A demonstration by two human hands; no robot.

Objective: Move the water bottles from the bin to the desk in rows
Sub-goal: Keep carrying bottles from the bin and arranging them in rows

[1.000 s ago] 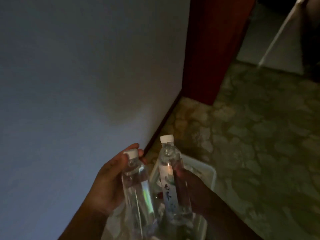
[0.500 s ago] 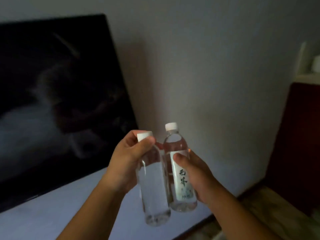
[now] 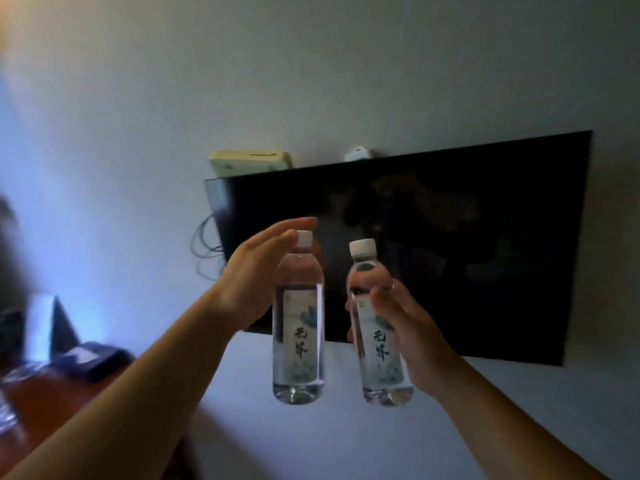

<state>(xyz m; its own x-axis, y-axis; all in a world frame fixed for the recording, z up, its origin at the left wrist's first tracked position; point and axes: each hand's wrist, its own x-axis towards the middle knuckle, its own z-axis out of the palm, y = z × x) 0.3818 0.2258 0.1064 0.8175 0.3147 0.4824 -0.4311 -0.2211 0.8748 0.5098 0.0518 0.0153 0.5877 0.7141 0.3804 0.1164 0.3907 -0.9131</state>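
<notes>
Dim room, wall-mounted television (image 3: 450, 244) behind. Left hand (image 3: 256, 278) grips one water bottle (image 3: 299, 323) upright near its cap; beside it, apart, right hand (image 3: 405, 327) clasps a second bottle (image 3: 379, 327) mid-air.

Dim room, low exposure overall. Main light comes from the left: bluish-white wash on the wall (image 3: 104, 168), warm orange flare in the top-left corner. Left edge is heavily smeared, so clutter on the desk (image 3: 52, 403) is unreadable. Centre is sharper (bottle labels legible). The TV screen (image 3: 433, 244) is near black with faint reflections. Wide-angle warp tilts the TV's edges. Soft shadow along the bottom.
</notes>
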